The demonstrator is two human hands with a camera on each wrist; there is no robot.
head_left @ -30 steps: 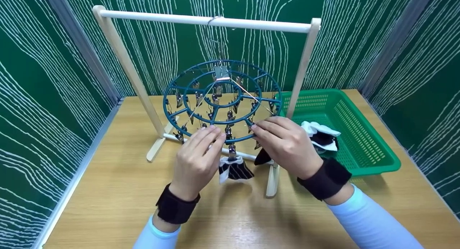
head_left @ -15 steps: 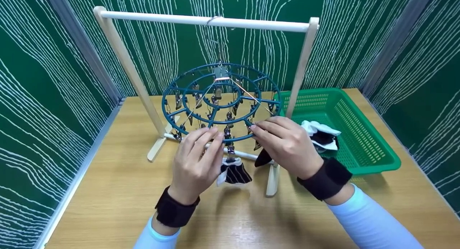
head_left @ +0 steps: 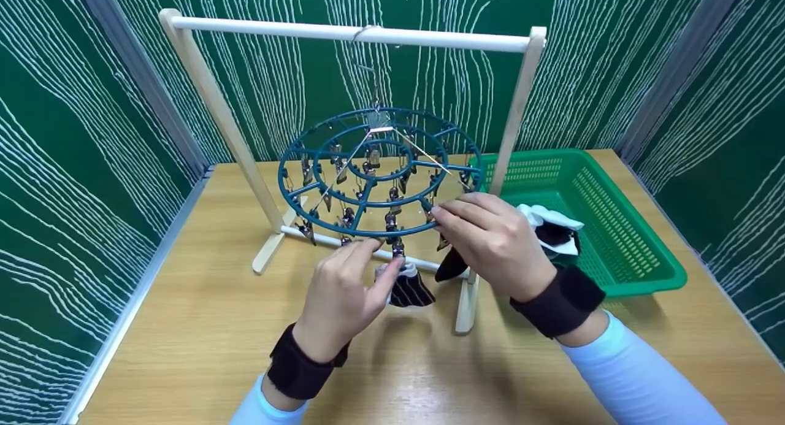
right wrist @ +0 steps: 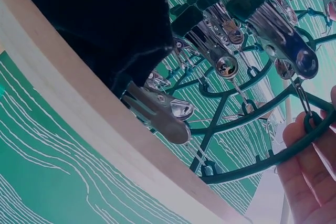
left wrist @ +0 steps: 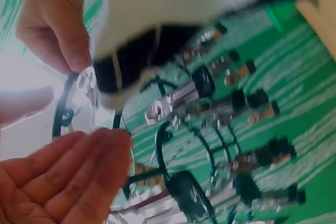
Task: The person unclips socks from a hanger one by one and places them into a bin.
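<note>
Head view shows the right hand point(head_left: 497, 244) pinching the near rim of the teal hanger point(head_left: 379, 173), fingers curled round the ring; the right wrist view shows fingertips point(right wrist: 310, 145) hooked on that rim. The left hand point(head_left: 343, 290) sits just below, thumb and fingers closing on the clip point(head_left: 397, 248) that grips a black-and-white sock point(head_left: 408, 287) hanging under the front edge. I judge a clean squeeze of the clip's tails, with the ring held level, works best. Behind the right hand, the green basket point(head_left: 638, 241) holds another black-and-white sock point(head_left: 552, 229) draped by its near-left corner. The hanger hangs from a wooden rack point(head_left: 349, 35).
</note>
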